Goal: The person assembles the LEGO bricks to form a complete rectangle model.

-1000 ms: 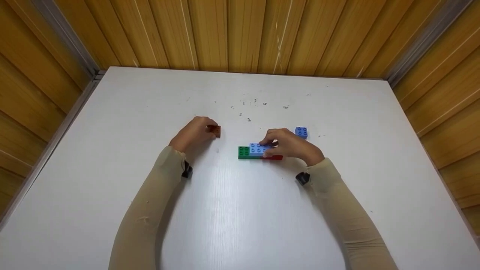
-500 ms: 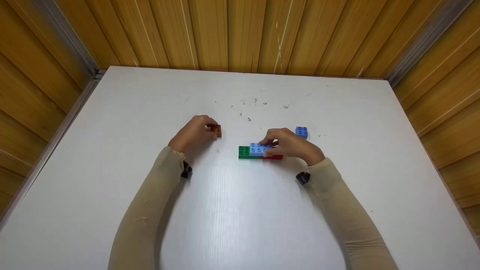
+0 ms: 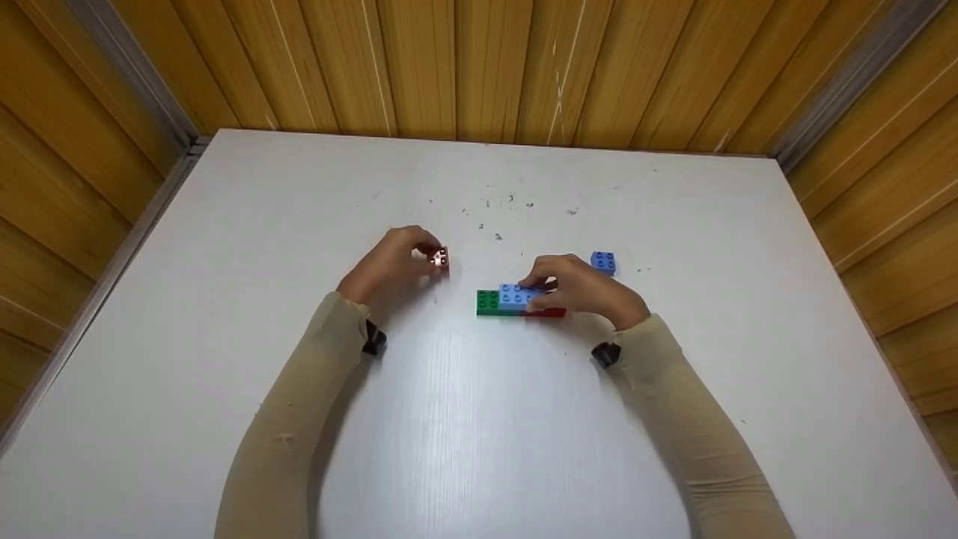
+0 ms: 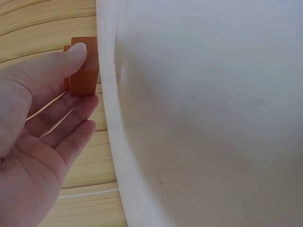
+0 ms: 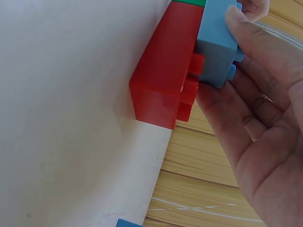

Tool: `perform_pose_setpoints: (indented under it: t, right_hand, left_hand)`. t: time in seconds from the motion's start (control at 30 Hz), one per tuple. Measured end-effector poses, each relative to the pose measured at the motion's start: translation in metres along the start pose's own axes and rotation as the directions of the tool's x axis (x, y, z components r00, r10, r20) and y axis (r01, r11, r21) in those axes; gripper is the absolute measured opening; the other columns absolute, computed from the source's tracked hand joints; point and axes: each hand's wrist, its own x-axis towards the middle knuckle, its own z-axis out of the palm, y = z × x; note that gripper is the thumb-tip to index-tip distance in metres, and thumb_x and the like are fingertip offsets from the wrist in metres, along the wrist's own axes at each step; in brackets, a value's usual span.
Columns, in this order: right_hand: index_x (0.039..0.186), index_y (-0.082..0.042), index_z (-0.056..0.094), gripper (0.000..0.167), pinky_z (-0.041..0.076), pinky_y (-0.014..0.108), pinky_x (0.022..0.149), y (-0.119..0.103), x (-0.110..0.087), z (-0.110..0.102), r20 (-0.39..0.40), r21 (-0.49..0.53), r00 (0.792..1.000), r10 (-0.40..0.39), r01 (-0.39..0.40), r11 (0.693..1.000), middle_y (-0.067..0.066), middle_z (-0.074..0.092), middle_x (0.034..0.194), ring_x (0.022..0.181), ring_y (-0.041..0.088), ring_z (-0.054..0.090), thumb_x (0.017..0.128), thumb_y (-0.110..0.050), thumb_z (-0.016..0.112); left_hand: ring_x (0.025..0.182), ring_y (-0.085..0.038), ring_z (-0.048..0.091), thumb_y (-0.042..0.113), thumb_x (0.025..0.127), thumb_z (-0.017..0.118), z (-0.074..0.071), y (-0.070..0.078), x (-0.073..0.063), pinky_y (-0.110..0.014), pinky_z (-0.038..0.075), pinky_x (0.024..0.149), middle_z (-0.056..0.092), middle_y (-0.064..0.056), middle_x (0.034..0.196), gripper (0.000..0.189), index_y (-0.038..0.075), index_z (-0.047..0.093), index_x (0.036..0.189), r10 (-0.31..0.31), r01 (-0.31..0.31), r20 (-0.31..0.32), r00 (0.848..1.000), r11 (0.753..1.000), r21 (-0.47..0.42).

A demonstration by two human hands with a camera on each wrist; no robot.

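In the head view my left hand (image 3: 394, 262) pinches a small orange-brown toy building brick (image 3: 441, 259), studs showing. The left wrist view has the thumb on one side of this brick (image 4: 85, 73) and fingers on the other; it looks held off the table. My right hand (image 3: 575, 288) grips a light blue brick (image 3: 513, 297) between thumb and fingers. That brick sits across a green brick (image 3: 487, 302) and a red brick (image 3: 550, 313) lying end to end. In the right wrist view the red brick (image 5: 163, 61) has some studs uncovered beside the light blue one.
A loose blue brick (image 3: 602, 262) lies behind my right hand on the white table (image 3: 434, 419). Dark scuffs mark the tabletop farther back. Wood-patterned panels (image 3: 486, 67) rise behind the table and at both sides.
My left hand has moved slightly right and away from me with the orange-brown brick, whose studs now catch the light. The right hand has kept its place on the light blue brick.
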Motion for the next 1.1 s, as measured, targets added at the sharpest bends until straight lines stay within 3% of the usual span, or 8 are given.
perform_pose_setpoints:
  t: [0.33, 1.1]
  right_hand:
    - [0.111, -0.007, 0.071, 0.030, 0.050, 0.039, 0.093, 0.000, 0.000, 0.000, -0.001, 0.010, 1.000, -0.018, 0.018, 1.000, 0.006, 0.066, 0.107, 0.101, 0.020, 0.061, 0.082, -0.014, 0.075]
    - [0.112, -0.008, 0.072, 0.031, 0.049, 0.037, 0.092, 0.001, 0.001, 0.000, 0.002, 0.022, 1.000, -0.005, 0.005, 1.000, 0.006, 0.066, 0.105, 0.097, 0.020, 0.059, 0.082, -0.013, 0.076]
  left_hand:
    - [0.102, -0.022, 0.059, 0.014, 0.082, 0.076, 0.004, 0.007, -0.001, -0.039, 0.047, 0.097, 0.066, -0.007, 0.108, 0.029, 0.007, 0.068, 0.110, 0.058, -0.057, 0.008, 0.998, 0.997, -0.054]
    - [0.101, -0.022, 0.061, 0.010, 0.082, 0.074, 0.014, 0.025, -0.004, -0.038, 0.050, 0.094, 0.067, -0.009, 0.107, 0.033, 0.003, 0.068, 0.114, 0.169, -0.168, 0.061, 0.984, 0.985, -0.024]
